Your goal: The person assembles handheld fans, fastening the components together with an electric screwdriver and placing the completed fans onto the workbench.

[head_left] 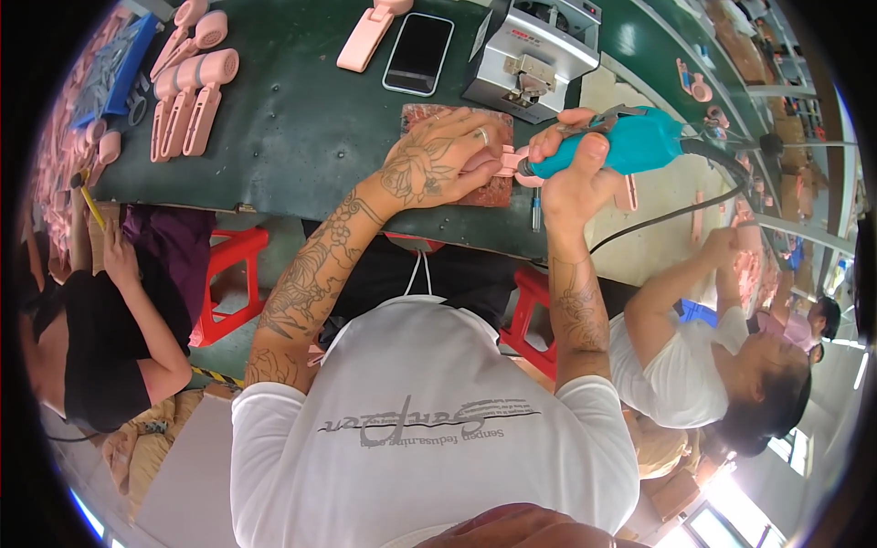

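Observation:
My left hand [440, 163] lies over a worn reddish pad [494, 194] on the green table, its fingers closed on a small pink plastic piece [512, 162] that is largely covered. In my right hand [582, 183] is a teal electric screwdriver [630, 142], held nearly level, with its nose pointing left against or very close to the pink piece. The exact contact at the tip cannot be made out. A black cord [731, 164] runs from the tool's back end. Beneath the tool lies a small blue-tipped, pen-like rod [536, 210].
Behind my hands stand a silver box-shaped machine [539, 59] and a phone [418, 55]. Pink handheld housings [196, 100] lie in a row at left, near a blue bin [132, 64] of grey parts. Co-workers sit on both sides; red stools [233, 288] stand below the table edge.

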A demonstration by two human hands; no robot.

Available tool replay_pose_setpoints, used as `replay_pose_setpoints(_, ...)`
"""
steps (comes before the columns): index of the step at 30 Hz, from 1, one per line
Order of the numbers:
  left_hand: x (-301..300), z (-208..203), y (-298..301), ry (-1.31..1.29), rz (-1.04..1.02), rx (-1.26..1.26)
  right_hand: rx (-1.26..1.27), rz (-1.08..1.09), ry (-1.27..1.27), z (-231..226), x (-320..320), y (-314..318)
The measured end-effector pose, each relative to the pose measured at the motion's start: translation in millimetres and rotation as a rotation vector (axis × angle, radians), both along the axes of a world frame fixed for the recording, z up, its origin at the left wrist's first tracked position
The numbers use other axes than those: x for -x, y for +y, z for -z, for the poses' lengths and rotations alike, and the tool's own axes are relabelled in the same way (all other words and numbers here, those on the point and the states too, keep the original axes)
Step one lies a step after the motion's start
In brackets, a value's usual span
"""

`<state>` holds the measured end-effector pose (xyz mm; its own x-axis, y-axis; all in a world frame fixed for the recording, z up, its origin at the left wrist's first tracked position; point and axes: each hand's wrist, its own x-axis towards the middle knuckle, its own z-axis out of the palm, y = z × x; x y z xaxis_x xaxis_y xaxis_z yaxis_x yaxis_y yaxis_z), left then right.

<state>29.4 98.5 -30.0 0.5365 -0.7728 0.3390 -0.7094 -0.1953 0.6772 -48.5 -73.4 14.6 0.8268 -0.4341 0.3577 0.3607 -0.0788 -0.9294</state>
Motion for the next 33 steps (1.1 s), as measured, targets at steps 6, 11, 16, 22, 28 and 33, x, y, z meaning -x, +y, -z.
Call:
replay_pose_setpoints(6, -0.6, -2.0, -0.7, -0.019, 0.011, -0.067, -0.037, -0.039, 0.002, 9.5, -2.8, 1.0)
replay_pose_setpoints(11, -1.8, 3.5, -4.3, -0.016, 0.028, -0.068, -0.041, -0.059, -0.022, 10.3, -2.5, 0.1)
replay_pose_setpoints(16, -1.6, -2.1, -6.3, -0.073, 0.026, 0.004, 0.175, 0.059, 0.039, 14.9, 5.5, 1.5)
replay_pose_setpoints(22, 4.5, -17.4, 2.9, -0.121, 0.039, 0.024, 0.013, 0.005, 0.041, 7.9, 7.0, 6.6)
replay_pose_setpoints(28, 30.6, -20.6, 30.2, -0.181, 0.017, 0.118, -0.232, -0.067, -0.088, -10.3, 62.6, 15.0)
replay_pose_setpoints(33, -7.0, -2.2, 122.4, 0.014, -0.644, 0.168, -0.290, -0.033, -0.012, -4.8, 101.6, 17.8)
